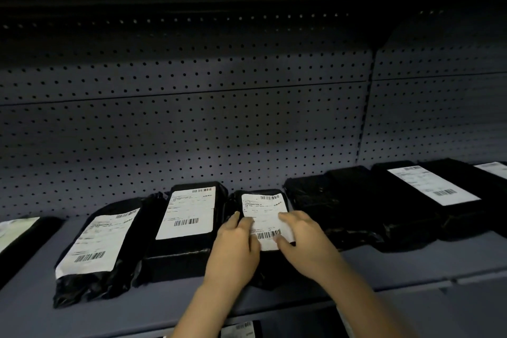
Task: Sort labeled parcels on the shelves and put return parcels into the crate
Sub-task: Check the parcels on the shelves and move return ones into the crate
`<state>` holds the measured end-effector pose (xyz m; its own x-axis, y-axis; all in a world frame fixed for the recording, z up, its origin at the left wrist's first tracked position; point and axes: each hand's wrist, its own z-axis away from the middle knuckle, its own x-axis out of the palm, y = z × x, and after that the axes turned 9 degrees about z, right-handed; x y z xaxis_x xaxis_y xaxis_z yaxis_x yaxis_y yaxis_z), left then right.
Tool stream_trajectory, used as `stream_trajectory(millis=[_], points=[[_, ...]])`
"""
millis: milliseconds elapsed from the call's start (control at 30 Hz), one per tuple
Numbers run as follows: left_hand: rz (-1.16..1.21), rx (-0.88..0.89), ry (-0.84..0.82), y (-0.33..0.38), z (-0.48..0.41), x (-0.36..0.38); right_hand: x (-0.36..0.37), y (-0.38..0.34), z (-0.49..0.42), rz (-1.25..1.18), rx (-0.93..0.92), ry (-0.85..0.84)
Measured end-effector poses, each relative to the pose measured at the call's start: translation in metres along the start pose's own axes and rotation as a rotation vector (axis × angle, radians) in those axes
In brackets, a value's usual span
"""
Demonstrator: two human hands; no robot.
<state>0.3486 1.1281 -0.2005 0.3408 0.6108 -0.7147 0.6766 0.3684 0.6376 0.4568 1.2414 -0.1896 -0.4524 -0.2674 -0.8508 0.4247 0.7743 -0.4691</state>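
A small black parcel (264,203) with a white barcode label lies flat on the grey shelf (397,263), near its middle. My left hand (236,244) rests on the parcel's left side, fingers laid over the label's left edge. My right hand (304,239) lies on the right side, with its fingers on the label and the thumb by the lower barcode. Both hands lie fairly flat on the parcel. To its left sit a bigger labeled parcel (189,217) and a slanted labeled bag (96,247).
Black parcels fill the shelf's right part: an unlabeled wrapped one (323,200) and a long labeled one (433,186). Another parcel (19,230) sits at the far left. A perforated back panel (192,132) stands behind. A labeled parcel (238,329) shows on the shelf below.
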Motion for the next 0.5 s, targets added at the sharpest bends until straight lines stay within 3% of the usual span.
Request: stream_trajectory(millis=[233, 500], points=[[-0.026, 0.287, 0.127, 0.014, 0.000, -0.007, -0.022, 0.024, 0.020, 0.031, -0.052, 0.223], [0.043, 0.510, 0.073, 0.029, -0.006, 0.007, -0.046, 0.044, 0.060, 0.135, 0.172, 0.365]])
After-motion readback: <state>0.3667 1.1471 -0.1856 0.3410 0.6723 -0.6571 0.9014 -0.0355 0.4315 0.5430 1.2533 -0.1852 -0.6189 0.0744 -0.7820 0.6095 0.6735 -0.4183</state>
